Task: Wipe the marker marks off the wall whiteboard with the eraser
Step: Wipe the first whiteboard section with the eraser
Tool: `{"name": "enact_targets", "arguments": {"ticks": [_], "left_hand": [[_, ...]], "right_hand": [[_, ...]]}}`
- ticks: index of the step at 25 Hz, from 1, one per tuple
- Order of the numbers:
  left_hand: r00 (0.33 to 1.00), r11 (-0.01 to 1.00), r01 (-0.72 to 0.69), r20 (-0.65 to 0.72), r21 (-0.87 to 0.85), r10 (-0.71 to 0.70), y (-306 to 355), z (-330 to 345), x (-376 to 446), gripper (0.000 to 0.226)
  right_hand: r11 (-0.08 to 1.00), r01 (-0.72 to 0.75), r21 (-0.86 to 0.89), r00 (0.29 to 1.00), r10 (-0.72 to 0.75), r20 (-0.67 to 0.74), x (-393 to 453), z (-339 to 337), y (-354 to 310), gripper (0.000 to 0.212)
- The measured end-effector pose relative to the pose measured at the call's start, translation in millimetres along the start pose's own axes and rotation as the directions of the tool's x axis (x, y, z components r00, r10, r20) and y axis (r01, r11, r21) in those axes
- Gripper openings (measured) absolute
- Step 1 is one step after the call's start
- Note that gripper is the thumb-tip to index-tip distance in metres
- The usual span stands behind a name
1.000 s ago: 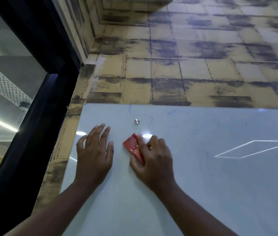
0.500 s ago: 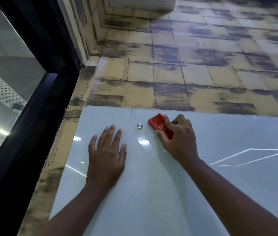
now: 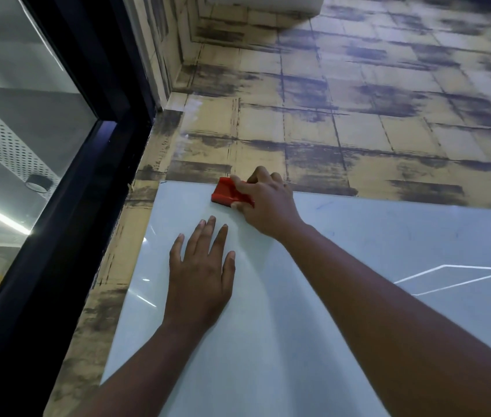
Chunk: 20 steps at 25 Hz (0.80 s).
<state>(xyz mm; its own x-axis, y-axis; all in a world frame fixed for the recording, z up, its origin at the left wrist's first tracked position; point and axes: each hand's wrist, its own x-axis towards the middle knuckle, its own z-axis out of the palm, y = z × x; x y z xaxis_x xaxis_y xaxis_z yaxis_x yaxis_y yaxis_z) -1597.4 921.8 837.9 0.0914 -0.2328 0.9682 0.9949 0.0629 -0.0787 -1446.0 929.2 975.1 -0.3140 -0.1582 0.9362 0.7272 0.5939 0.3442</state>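
A pale glass whiteboard (image 3: 313, 326) hangs on the wall and fills the lower half of the head view. My right hand (image 3: 268, 203) grips a red eraser (image 3: 226, 192) and holds it against the board's top edge, near the upper left corner. My left hand (image 3: 200, 275) lies flat on the board below the eraser, fingers straight and spread. Faint blue marker strokes (image 3: 324, 205) show on the board to the right of my right hand.
Above the board the wall (image 3: 358, 130) has tan tiles with dark smudges. A black window frame (image 3: 66, 206) and glass pane run down the left side. A white reflected outline (image 3: 455, 278) shows on the board at right.
My right hand slid the eraser up and to the left, from beside the metal stud to the board's top edge. The blue line near the stud no longer shows. My left hand stayed flat.
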Motion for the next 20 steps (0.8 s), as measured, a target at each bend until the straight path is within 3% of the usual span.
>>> {"name": "enact_targets", "arguments": {"ticks": [3, 9, 13, 17, 20], "left_hand": [[1.0, 1.0, -0.01, 0.016, 0.002, 0.01, -2, 0, -1, 0.055], [1.0, 1.0, 0.002, 0.026, -0.025, -0.002, -3, 0, -3, 0.056], [0.999, 0.999, 0.008, 0.053, -0.031, -0.006, -1, -1, -3, 0.06], [0.998, 0.999, 0.006, 0.062, -0.032, -0.004, 1, -1, -11, 0.064], [0.99, 0.991, -0.133, 0.04, -0.001, 0.133, 16, 2, -27, 0.064]], "right_hand": [[1.0, -0.001, -0.01, 0.999, 0.001, 0.034, -3, -15, 29, 0.063], [0.976, -0.209, 0.064, 0.972, 0.214, -0.093, -44, -31, 94, 0.058], [0.956, -0.295, 0.014, 0.942, 0.293, -0.165, -69, -21, 90, 0.057], [0.965, -0.261, -0.009, 0.944, 0.253, -0.213, -115, -6, 63, 0.054], [0.982, -0.182, -0.045, 0.967, 0.171, -0.187, -151, -2, 50, 0.055]]}}
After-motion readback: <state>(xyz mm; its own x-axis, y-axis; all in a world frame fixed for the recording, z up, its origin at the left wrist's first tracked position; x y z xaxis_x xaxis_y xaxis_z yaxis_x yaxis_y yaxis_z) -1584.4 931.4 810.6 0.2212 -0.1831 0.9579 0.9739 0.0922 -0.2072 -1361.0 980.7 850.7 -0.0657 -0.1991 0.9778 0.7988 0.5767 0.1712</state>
